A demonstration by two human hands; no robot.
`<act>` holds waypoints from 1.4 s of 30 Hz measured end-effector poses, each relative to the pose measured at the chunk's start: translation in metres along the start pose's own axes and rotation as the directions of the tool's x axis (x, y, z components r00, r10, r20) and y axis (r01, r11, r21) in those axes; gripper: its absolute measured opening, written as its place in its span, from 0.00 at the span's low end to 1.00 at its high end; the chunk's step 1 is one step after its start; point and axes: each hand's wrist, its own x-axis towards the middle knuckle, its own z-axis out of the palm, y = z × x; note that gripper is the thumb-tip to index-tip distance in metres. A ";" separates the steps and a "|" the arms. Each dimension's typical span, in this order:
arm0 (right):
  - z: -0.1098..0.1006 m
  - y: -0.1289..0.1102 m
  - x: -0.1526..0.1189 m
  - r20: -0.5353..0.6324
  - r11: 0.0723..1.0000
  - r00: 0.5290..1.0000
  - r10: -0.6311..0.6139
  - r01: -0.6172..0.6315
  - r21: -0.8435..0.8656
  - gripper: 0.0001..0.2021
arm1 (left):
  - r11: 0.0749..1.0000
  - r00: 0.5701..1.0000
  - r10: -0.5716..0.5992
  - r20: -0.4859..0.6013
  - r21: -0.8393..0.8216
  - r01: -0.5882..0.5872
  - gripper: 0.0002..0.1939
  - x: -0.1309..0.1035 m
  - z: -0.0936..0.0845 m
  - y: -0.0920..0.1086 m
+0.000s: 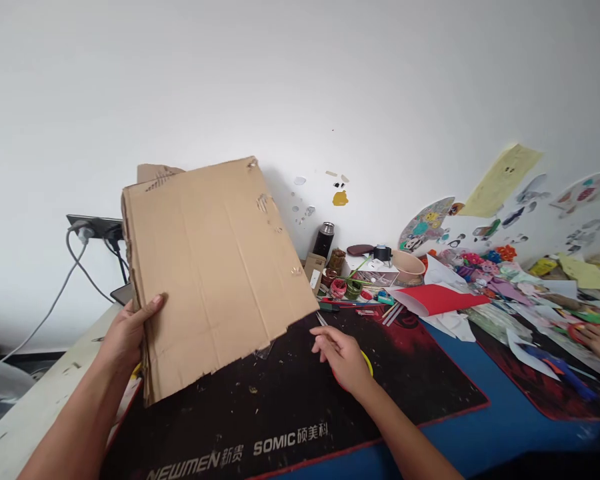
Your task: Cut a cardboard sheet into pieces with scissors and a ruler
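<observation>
A large flat piece of brown cardboard [215, 253] is held up at a tilt above the black desk mat [290, 400]. My left hand [130, 333] grips its left edge, thumb on the front face and fingers hidden behind. The lower edge is ragged, and the right edge has torn spots. Right of the cardboard, my right hand [344, 360] is loosely closed around a pair of scissors [369, 363]. A yellow handle loop shows beside that hand and a metal blade tip beyond the fingers; the middle is hidden.
Paint jars [338, 288], a black thermos [324, 239] and a wooden bowl [409, 267] stand by the wall. Red paper [443, 299] and craft scraps spread rightward. Another person's hand [597, 341] is at far right. A power strip [95, 225] with cables is left.
</observation>
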 end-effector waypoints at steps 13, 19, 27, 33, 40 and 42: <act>-0.069 -0.011 -0.030 0.131 0.666 0.989 0.070 0.051 -0.745 0.17 | 0.999 1.000 0.026 -0.017 -0.031 -0.027 0.29 0.004 -0.005 0.001; -0.069 -0.009 -0.038 0.142 0.550 0.970 0.197 0.011 -0.835 0.21 | 1.000 1.000 0.012 0.025 -0.002 -0.012 0.33 0.006 -0.006 -0.004; -0.057 -0.012 -0.042 0.167 0.533 0.960 0.226 0.022 -0.846 0.24 | 0.998 0.999 0.015 0.041 0.055 -0.018 0.38 0.002 -0.003 -0.005; -0.048 -0.003 -0.043 0.136 0.509 0.972 0.190 0.021 -0.860 0.24 | 0.999 0.999 0.006 0.044 0.050 -0.008 0.38 -0.001 -0.002 -0.006; -0.059 0.018 -0.042 -0.017 0.905 0.980 0.199 -0.190 -0.379 0.15 | 0.998 0.999 0.012 0.036 0.058 -0.014 0.37 0.001 -0.003 -0.008; -0.059 0.017 -0.040 -0.027 0.961 0.965 0.262 -0.264 -0.081 0.14 | 0.998 0.999 0.016 0.044 0.061 -0.019 0.38 0.001 -0.003 -0.009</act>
